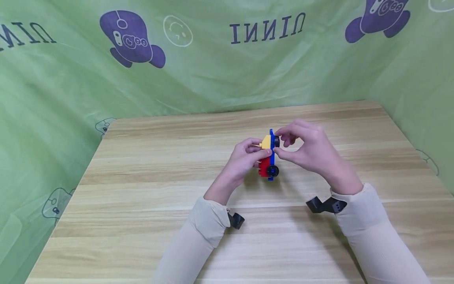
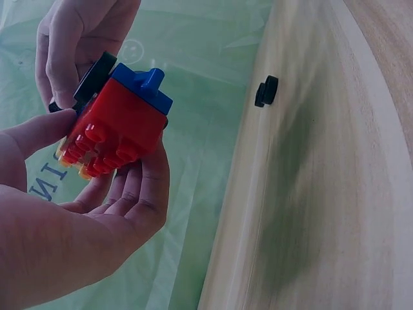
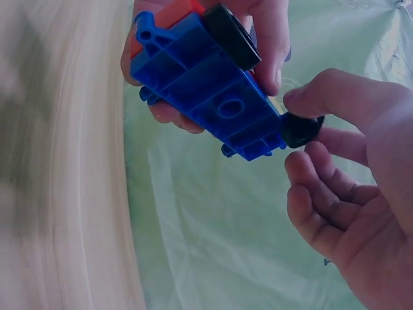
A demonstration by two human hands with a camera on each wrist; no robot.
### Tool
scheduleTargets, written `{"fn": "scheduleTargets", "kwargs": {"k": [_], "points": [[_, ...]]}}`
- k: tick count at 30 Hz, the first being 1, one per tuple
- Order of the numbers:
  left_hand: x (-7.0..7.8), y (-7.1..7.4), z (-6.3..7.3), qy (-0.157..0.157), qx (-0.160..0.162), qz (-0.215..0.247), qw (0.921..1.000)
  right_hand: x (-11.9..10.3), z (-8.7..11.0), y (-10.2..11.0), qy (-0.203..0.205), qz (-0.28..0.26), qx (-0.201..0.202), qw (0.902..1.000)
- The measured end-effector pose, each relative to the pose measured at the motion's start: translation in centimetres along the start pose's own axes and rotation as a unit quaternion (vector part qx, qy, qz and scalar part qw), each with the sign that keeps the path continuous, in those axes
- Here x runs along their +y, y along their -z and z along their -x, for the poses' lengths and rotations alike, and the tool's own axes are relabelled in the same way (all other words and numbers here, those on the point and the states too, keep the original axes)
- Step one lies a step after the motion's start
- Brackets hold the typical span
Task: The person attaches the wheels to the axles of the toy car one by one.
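Observation:
My left hand (image 1: 244,157) grips a toy car made of building blocks, tipped on its side above the table. The car has a blue base (image 3: 200,81), a red studded block (image 2: 126,116) and a yellow block (image 1: 266,142). One black wheel (image 3: 232,35) sits on the base at the red end. With thumb and forefinger, my right hand (image 1: 312,148) pinches a second black wheel (image 3: 303,131) against the base's other end, on the same side. A bare blue stub (image 3: 148,95) shows on the opposite side.
A small black wheel-like piece (image 2: 267,91) stands on the wooden table (image 1: 159,177) in the left wrist view. Green printed cloth (image 1: 213,79) hangs behind and at both sides. Black wrist cameras (image 1: 326,205) sit at both sleeve cuffs.

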State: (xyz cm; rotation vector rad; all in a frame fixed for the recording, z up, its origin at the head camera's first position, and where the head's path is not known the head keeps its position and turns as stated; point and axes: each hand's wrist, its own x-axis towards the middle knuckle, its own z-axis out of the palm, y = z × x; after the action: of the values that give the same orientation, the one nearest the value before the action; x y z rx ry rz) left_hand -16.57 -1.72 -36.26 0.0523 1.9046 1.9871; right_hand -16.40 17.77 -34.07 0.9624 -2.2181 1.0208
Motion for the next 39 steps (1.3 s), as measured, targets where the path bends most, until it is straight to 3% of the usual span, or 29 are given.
{"fn": "scheduleTargets", "kwargs": {"k": [13, 24, 31, 39], "points": [[-0.2, 0.1, -0.1, -0.003, -0.013, 0.001, 0.9999, -0.2, -0.1, 0.0, -0.003, -0.017, -0.003, 0.9999], [-0.4, 0.1, 0.2, -0.043, -0.039, 0.057, 0.9967, -0.4, -0.3, -0.5, -0.004, -0.018, -0.015, 0.9997], [-0.2, 0.0, 0.2, -0.033, -0.027, 0.028, 0.9987, -0.4, -0.3, -0.7, 0.000, -0.028, -0.008, 0.9996], [-0.4, -0.1, -0.1, -0.001, 0.010, -0.010, 0.9999, 0.0, 0.1, -1.1, -0.006, -0.077, -0.007, 0.9970]]}}
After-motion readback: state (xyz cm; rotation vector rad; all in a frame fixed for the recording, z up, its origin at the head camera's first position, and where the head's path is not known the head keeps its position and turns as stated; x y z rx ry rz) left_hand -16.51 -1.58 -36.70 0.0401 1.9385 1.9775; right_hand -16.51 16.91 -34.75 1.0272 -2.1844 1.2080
